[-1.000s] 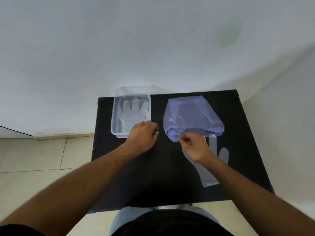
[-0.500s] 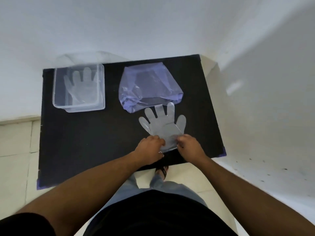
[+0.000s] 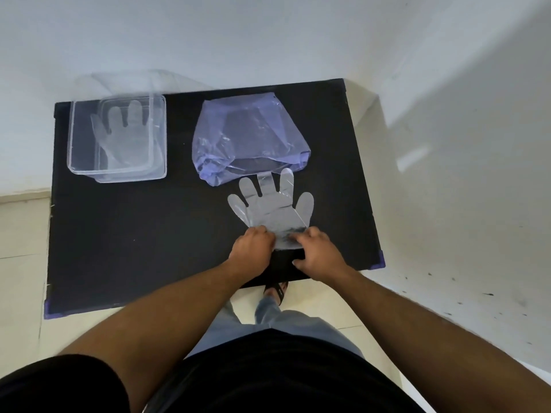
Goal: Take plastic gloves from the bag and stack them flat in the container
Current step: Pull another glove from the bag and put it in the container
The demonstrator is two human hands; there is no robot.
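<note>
A clear plastic glove (image 3: 269,204) lies flat on the black table, fingers pointing away from me, its fingertips touching the mouth of the purple plastic bag (image 3: 249,138). My left hand (image 3: 252,248) pinches the glove's cuff on the left side. My right hand (image 3: 317,251) pinches the cuff on the right side. At the table's far left stands a clear plastic container (image 3: 74,162), and a glove (image 3: 125,135) lies flat inside it.
The black table (image 3: 134,234) stands against a white wall. Its near edge runs just below my hands, and my sandalled foot (image 3: 275,290) shows on the tiled floor under it. A white wall also rises to the right.
My left hand left the container and came to the glove's cuff beside my right hand. The glove now lies spread flat below the bag. The camera view shifted right.
</note>
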